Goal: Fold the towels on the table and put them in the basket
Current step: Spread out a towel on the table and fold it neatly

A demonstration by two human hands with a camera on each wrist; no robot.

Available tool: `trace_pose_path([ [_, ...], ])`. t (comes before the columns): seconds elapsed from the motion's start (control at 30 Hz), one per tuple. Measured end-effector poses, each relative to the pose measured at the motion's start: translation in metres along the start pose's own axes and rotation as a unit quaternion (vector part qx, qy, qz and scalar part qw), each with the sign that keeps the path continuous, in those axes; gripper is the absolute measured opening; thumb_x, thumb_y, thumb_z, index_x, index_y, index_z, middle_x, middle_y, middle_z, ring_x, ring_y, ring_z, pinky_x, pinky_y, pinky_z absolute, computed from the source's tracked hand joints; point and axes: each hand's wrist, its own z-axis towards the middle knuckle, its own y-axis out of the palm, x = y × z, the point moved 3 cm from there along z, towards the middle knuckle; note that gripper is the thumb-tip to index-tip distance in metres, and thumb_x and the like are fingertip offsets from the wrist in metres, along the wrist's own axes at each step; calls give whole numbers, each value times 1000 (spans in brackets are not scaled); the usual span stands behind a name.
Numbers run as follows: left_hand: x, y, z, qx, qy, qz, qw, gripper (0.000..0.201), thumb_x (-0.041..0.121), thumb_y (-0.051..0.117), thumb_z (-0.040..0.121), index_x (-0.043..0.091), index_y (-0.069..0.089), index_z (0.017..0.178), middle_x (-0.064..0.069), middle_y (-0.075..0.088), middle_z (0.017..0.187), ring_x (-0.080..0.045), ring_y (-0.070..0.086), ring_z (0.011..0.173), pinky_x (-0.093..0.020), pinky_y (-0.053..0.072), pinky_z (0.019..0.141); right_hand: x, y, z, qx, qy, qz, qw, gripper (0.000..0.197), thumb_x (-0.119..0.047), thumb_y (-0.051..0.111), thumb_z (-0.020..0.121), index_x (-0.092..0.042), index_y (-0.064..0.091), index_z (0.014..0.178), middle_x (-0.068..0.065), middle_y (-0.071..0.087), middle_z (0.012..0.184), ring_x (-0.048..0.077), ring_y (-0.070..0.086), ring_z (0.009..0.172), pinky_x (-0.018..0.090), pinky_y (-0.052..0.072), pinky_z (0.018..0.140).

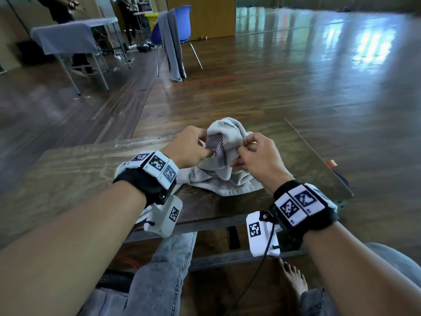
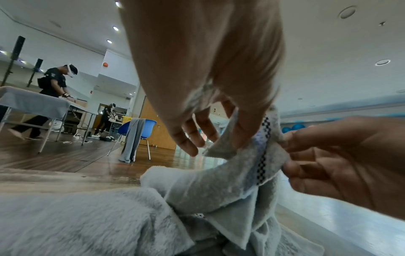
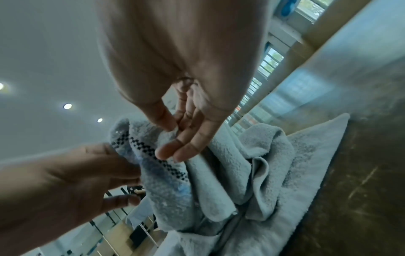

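A crumpled light grey towel (image 1: 224,139) with a black checkered stripe is lifted a little above the wooden table (image 1: 75,172). My left hand (image 1: 208,149) pinches its left edge, and in the left wrist view the left fingers (image 2: 245,133) nip a corner of the towel (image 2: 219,181). My right hand (image 1: 242,153) pinches its right edge; the right wrist view shows it (image 3: 175,138) gripping the towel (image 3: 230,173) beside the stripe. The towel's lower part, or another grey towel (image 1: 218,182), lies flat on the table beneath. I cannot see a basket near the hands.
The table's right edge (image 1: 319,156) runs close to my right hand, with an orange item (image 1: 331,163) just beyond it. A blue chair (image 1: 180,26) draped with grey cloth and a covered folding table (image 1: 68,38) stand far back. My knees are under the table.
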Motion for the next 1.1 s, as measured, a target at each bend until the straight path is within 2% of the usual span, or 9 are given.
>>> trace_pose_path([
  [0.13,0,-11,4,94,-16,-7,995,7,15,68,84,9,72,83,-2,66,69,-2,51,56,-20,40,55,-4,-10,-5,26,32,59,997,10,1,51,99,-3,51,108,23,69,102,27,76,73,37,64,69],
  [0.27,17,-17,4,193,34,83,977,24,22,66,85,15,56,65,11,52,58,-5,47,60,-13,34,54,-12,-16,-9,82,-81,-190,975,29,-14,63,90,-18,53,118,-3,58,112,20,59,106,36,52,93],
  [0.43,43,10,2,6,116,17,993,12,18,68,88,28,68,80,15,69,75,0,62,69,-18,46,61,-23,-15,-16,19,-211,-213,954,61,-13,64,84,-29,47,140,-10,52,133,10,37,114,30,35,101],
  [0.57,37,28,4,27,92,11,995,9,15,66,89,10,69,81,1,67,71,-9,57,65,-29,45,62,-13,-21,-13,-6,-174,-283,943,9,-14,58,85,-17,61,94,1,62,83,19,54,83,33,41,72],
  [0.67,17,37,0,23,32,6,999,28,16,68,89,1,62,66,-3,59,58,-11,50,54,-27,42,57,-13,-35,-8,69,-170,-276,944,23,-17,57,94,-16,56,70,-4,55,64,16,50,65,30,36,59],
  [0.77,4,44,-4,-8,-14,33,999,38,18,61,95,-5,54,66,-20,56,61,-35,47,58,-39,42,59,-16,-59,-3,142,-147,-227,952,22,-18,59,95,-18,62,73,-9,58,66,12,56,69,27,38,62],
  [0.83,6,41,1,41,-5,45,998,33,15,54,97,2,50,67,-11,48,61,-23,40,58,-32,34,61,-12,-67,-2,147,-118,-235,954,9,-19,60,93,-20,68,89,-5,65,84,22,58,93,32,45,77],
  [0.97,40,35,15,65,75,59,993,22,22,50,99,13,60,81,1,60,68,-10,52,60,-18,33,52,-17,-63,-10,86,-180,-272,941,52,-17,65,86,-29,54,135,-9,57,128,16,38,120,32,37,101],
  [1.1,57,36,23,27,116,61,991,19,23,56,96,17,61,78,4,61,69,3,50,59,-11,35,54,-18,-60,-13,52,-230,-270,934,7,-28,61,97,-22,65,99,-9,67,88,11,59,84,34,50,76],
])
